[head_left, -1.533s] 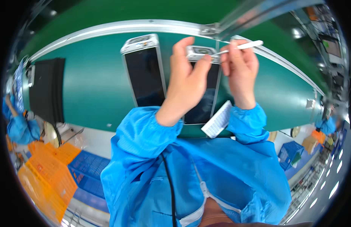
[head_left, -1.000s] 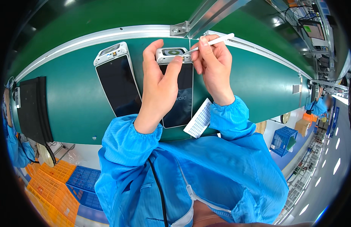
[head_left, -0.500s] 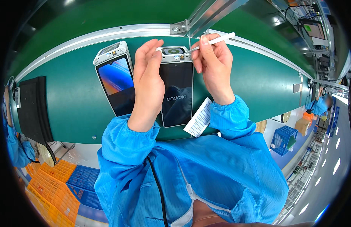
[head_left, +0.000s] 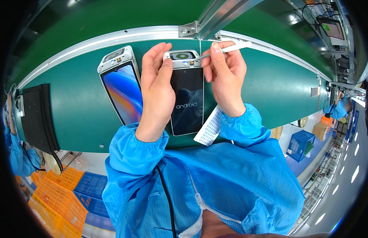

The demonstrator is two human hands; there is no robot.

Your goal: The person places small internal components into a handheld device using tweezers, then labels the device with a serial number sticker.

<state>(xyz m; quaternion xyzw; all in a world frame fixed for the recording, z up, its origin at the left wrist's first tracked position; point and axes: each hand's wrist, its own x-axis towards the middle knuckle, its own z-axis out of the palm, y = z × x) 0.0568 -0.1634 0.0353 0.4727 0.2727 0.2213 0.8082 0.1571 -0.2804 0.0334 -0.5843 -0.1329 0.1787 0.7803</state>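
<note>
In front of me a white handheld terminal (head_left: 188, 89) lies on the bench, its dark screen lit with a small logo and its raised top end facing away. My left hand (head_left: 158, 89) grips that top end at its left side, thumb on the front edge and fingers behind. Between the thumb and fingers of my right hand (head_left: 227, 75) is a slim tool with a white handle (head_left: 237, 46) and a thin metal tip. The tip reaches the small parts on the terminal's top end. A second, similar terminal (head_left: 124, 89) with a blue and orange screen lies beside my left hand.
A white label sheet (head_left: 208, 130) lies by my right sleeve. Black mats (head_left: 37, 115) cover part of the green bench (head_left: 80, 107) at the left. A metal post (head_left: 219, 20) stands behind the terminal. Orange crates (head_left: 58, 198) and blue crates (head_left: 300, 146) are below the bench.
The view has shifted slightly. My right hand has tilted the tool a little flatter, its tip still at the terminal's top end. The second terminal's screen picture has changed.
</note>
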